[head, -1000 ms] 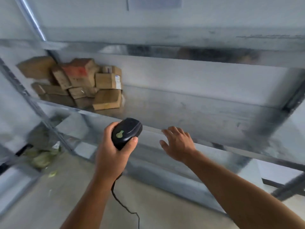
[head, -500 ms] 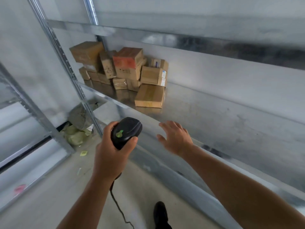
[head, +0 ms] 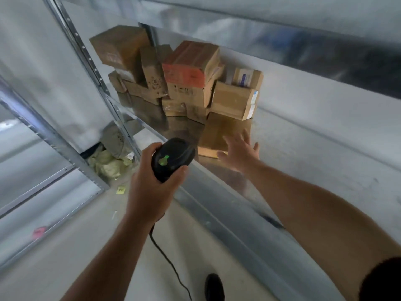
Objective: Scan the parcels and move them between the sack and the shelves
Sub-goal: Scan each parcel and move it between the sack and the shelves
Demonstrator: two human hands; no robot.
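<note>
Left hand [head: 152, 187] grips the scanner [head: 172, 158], right hand [head: 239, 152] spread empty at the flat parcel [head: 219, 135]; stacked parcels [head: 180, 77] at eleven o'clock, sack [head: 108, 161] at nine; scanning apparently unfinished.

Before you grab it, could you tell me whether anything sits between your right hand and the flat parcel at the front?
Nothing visible: the right hand hovers open just over the flat parcel.

My left hand [head: 149, 187] is clenched tight, thumb up; my right hand [head: 240, 152] reaches forward, fingers [head: 246, 135] spread, palm down.
</note>
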